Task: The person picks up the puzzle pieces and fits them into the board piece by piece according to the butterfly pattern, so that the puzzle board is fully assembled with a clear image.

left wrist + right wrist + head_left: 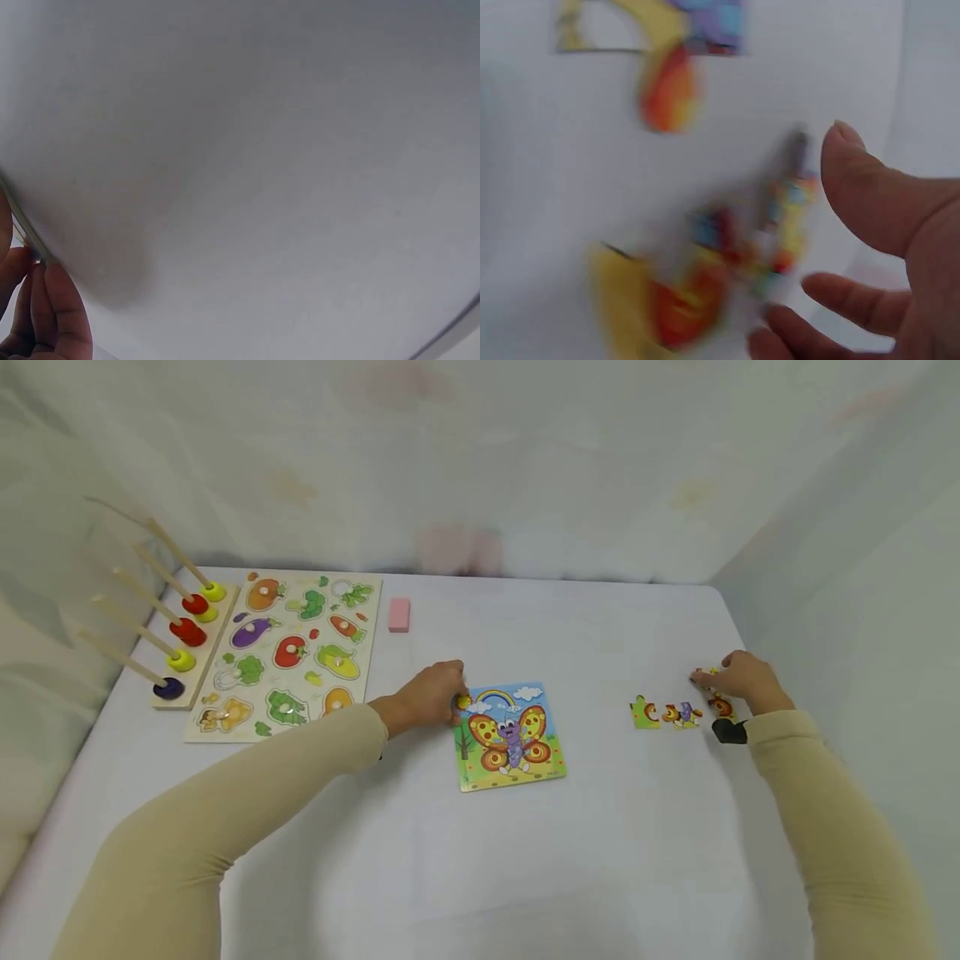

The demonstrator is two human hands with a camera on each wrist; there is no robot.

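Observation:
My left hand [431, 697] holds the upper left corner of a square butterfly jigsaw puzzle [513, 752], which lies flat on the white table. In the left wrist view the fingers [66, 311] and thumb meet at the board's thin edge. Over at the right, my right hand [750, 681] reaches down over loose jigsaw pieces. Its thumb [862, 187] and fingers stand apart in the right wrist view, close to a blurred, tilted piece [786, 229]. Beside that hand lie a green-edged piece [643, 714] and a purple and orange piece [681, 715]; another piece [722, 707] is partly hidden under it.
A vegetable peg puzzle board [281, 602] lies at the back left. Left of it stands a wooden base [174, 697] with slanting pegs and coloured rings. A pink block [399, 615] sits near the table's back edge. Pale curtains [570, 485] hang behind and at the sides.

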